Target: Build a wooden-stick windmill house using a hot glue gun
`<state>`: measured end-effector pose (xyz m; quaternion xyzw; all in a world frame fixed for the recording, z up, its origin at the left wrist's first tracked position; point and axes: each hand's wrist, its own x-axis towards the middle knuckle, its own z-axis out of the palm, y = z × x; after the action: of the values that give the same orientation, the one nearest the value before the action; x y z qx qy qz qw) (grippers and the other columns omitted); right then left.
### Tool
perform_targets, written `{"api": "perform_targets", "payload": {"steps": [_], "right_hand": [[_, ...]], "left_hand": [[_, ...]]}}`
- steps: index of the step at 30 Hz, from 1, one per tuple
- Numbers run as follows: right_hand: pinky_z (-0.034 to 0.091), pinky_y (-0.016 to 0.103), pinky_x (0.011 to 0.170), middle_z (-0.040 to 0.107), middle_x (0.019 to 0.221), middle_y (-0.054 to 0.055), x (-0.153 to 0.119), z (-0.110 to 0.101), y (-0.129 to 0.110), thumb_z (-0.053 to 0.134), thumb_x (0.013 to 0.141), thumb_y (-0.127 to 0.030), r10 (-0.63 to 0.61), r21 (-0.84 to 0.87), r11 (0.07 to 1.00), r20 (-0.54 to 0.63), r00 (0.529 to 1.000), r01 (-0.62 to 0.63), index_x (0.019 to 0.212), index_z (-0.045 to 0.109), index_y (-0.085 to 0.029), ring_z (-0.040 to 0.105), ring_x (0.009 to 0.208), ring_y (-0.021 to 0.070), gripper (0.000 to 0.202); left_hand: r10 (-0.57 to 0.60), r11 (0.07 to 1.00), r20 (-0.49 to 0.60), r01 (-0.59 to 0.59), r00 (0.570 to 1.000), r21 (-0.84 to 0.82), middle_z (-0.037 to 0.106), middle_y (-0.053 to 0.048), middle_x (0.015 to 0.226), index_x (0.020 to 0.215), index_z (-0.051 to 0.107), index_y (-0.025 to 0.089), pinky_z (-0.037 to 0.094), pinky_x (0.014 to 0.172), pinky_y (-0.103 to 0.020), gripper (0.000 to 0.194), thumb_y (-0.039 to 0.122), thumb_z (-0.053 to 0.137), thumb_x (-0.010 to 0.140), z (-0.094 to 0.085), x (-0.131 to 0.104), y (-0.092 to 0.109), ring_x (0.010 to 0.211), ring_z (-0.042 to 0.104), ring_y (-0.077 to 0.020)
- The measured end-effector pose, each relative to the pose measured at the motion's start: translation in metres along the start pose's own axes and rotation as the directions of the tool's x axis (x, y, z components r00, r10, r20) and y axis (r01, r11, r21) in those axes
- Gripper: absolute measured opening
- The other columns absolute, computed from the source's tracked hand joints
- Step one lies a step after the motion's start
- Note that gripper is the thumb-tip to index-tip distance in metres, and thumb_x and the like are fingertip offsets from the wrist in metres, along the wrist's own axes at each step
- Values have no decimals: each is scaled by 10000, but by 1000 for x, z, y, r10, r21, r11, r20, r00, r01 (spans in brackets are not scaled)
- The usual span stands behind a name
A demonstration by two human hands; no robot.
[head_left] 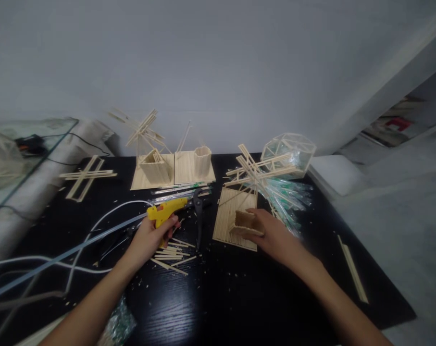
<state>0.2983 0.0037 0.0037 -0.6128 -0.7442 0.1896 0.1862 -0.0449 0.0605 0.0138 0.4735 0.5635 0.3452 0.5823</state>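
My left hand (158, 234) is wrapped round the handle of a yellow hot glue gun (166, 209), whose nozzle points right. A long glue stick (105, 234) runs out of its back toward the left edge. In my right hand (266, 228) is a small cup-like holder (244, 223) made of wooden sticks. It is over a flat stick base (225, 221); whether the two touch I cannot tell. Dark pliers (198, 216) are just right of the glue gun's nozzle. Short loose wooden sticks (172, 254) lie below my left hand.
Two finished-looking stick models (156, 168) (202, 163) stand at the back. Stick crosses (88, 175) (255, 168) lie left and right. Plastic wrappers (286, 197) and a faceted stick frame (290, 151) are at the right. A white cable (84, 245) crosses the black table (232, 298).
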Motion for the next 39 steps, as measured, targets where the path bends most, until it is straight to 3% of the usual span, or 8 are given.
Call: {"api": "perform_targets", "payload": {"steps": [6,10,15,18,24,27,32,39], "right_hand": [[608,460,873,711,1321,172,12,-11,-21,805,852,-346,0,-139,990,19,1000,3,1387,557,-205,757,1085,358,606],[580,400,722,784,1081,125,18,-17,-33,789,856,-321,-3,-175,984,77,997,16,1151,655,-219,778,887,326,339],[528,347,656,769,924,81,24,-23,-25,760,863,-370,-38,-107,993,51,998,43,1096,646,-216,743,762,271,301],[509,340,626,756,880,64,34,-41,-20,769,857,-444,-27,-122,992,15,1000,28,1111,635,-222,720,723,262,363],[512,367,675,748,913,81,93,-103,-16,828,804,-474,-69,-253,965,-25,997,61,1132,650,-210,703,790,293,457],[498,379,721,748,961,106,138,-118,-14,873,760,-436,-78,-357,932,-31,996,62,1122,653,-191,700,866,331,490],[474,349,763,754,1045,119,197,-102,-5,865,757,-335,-100,-351,932,2,995,94,1122,649,-181,692,958,329,452],[493,358,796,758,1062,122,238,-74,12,860,709,-245,-126,-323,937,43,991,133,1094,655,-187,694,962,315,440]], "left_hand": [[34,999,3,-34,999,-7,547,36,511,760,687,124,389,398,-217,489,592,802,682,-1,1,-2,394,480,-102],[42,999,0,-42,999,-8,544,34,504,748,683,127,397,398,-226,491,598,801,679,-1,3,-4,393,477,-109],[57,998,-13,-57,998,-9,537,40,502,746,671,145,394,399,-233,460,584,793,684,-1,3,-5,396,475,-116],[57,998,-19,-57,998,-6,538,39,498,740,661,152,376,398,-231,440,569,790,686,-1,2,-5,392,470,-116],[44,999,-34,-44,998,-1,534,39,498,728,655,156,352,395,-229,410,545,780,700,0,2,-5,389,464,-116],[51,999,-38,-50,998,10,521,43,488,722,647,164,345,398,-226,395,539,772,717,0,3,-9,388,448,-111],[8,1000,-54,-9,998,-7,530,44,510,770,662,178,343,381,-224,371,525,782,717,2,2,-11,395,453,-118],[-65,997,-72,63,995,-33,496,60,499,819,696,189,319,376,-223,375,516,808,675,5,0,-9,395,409,-112]]}}
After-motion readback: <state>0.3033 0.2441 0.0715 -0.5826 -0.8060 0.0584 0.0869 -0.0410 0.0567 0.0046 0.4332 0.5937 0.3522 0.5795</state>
